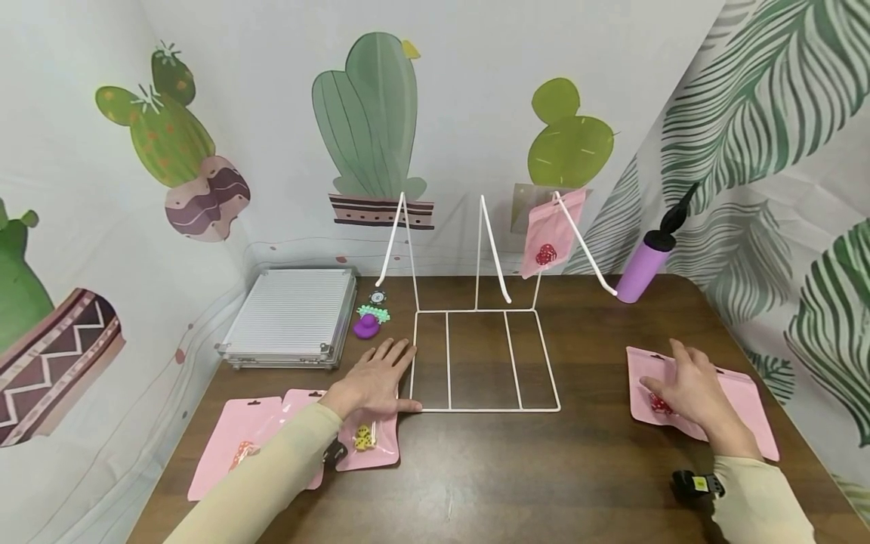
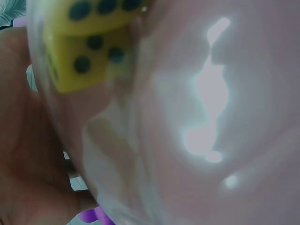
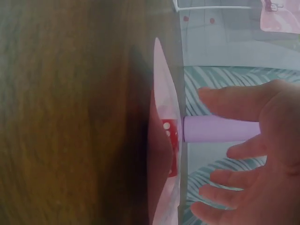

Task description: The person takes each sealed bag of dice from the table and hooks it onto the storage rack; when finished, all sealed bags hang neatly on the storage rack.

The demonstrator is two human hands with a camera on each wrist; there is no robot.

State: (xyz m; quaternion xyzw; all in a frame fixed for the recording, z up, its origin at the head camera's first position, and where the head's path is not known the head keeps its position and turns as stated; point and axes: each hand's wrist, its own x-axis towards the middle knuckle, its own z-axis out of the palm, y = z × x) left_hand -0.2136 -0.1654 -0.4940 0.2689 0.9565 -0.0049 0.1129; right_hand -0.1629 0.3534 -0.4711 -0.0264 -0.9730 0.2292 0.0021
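My left hand (image 1: 372, 378) is spread at the left side of a white wire display rack (image 1: 492, 410), its fingertips beside the rack's base. Beneath that wrist lies a pink pouch (image 1: 381, 452) with yellow dice (image 1: 364, 437) behind its clear window; the dice (image 2: 89, 65) fill the upper left of the left wrist view. My right hand (image 1: 696, 389) hovers over pink pouches (image 1: 748, 408) on the right, one holding red dice (image 1: 659, 404). In the right wrist view its fingers (image 3: 234, 103) are spread, apart from the pouch (image 3: 164, 89). Another pink pouch (image 1: 553, 227) hangs from the rack's right hook.
A silver case (image 1: 288, 313) stands at the back left, with a purple rubber duck (image 1: 366, 326), a green bead-like item (image 1: 374, 312) and a poker chip (image 1: 377, 297) beside it. More pink pouches (image 1: 227, 431) lie front left. A purple pump (image 1: 642, 268) stands back right.
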